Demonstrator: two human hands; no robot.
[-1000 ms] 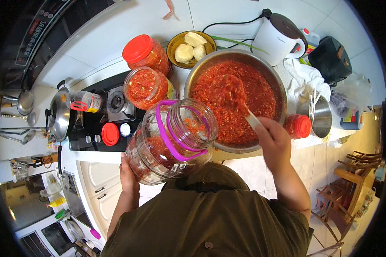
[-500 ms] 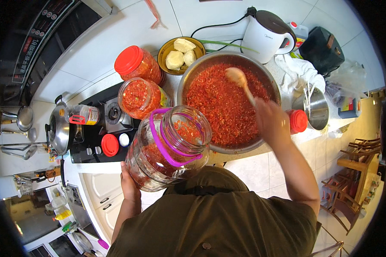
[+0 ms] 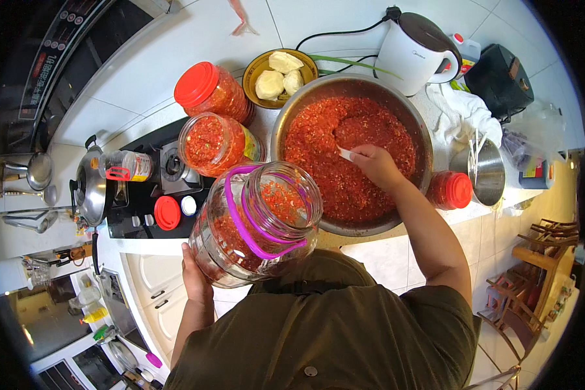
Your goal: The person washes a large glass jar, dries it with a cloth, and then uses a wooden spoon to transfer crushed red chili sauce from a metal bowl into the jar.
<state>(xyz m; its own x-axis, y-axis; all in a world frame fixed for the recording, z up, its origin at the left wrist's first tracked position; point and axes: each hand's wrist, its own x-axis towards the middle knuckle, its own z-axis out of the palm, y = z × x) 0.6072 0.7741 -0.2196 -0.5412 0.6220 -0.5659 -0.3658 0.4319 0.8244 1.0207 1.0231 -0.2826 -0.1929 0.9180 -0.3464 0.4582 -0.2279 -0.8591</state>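
Our left hand (image 3: 195, 279) cradles the big glass jar (image 3: 257, 224) at seven o'clock, tilted towards us. Our right hand (image 3: 377, 166) is clenched around a white spoon handle (image 3: 346, 154), buried in the red chilli mash (image 3: 344, 156) filling the steel bowl (image 3: 286, 120) at centre.

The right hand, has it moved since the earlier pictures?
Yes. The right hand with the spoon has dipped from the far side of the bowl down into the red paste at its middle.
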